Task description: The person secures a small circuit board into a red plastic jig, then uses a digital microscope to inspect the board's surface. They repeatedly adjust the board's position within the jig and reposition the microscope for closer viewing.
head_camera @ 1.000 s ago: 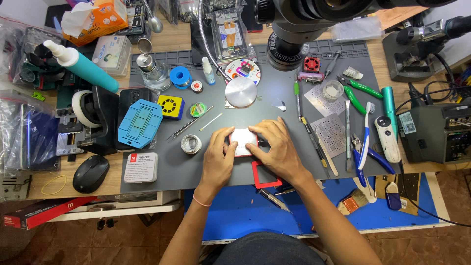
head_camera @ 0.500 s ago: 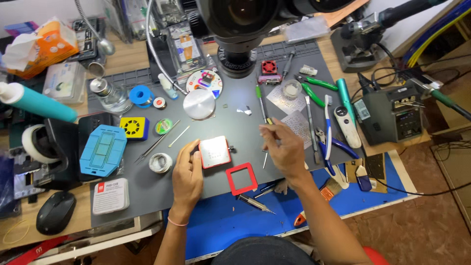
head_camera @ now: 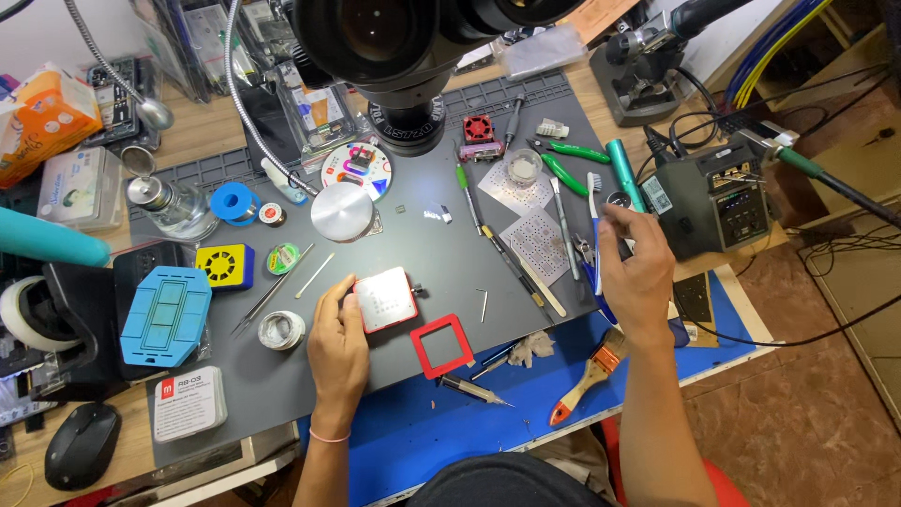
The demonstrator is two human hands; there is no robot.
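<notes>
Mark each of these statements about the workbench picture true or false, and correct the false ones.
1. The left hand rests on the small white square block. True.
2. The red square frame sits around the white block. False: it lies apart, beside it on the grey mat.
3. The right hand reaches among the tools at the mat's right edge. True.
4. The paintbrush is held in the right hand. False: it lies on the blue mat.
5. The computer mouse lies at the far left. True.
</notes>
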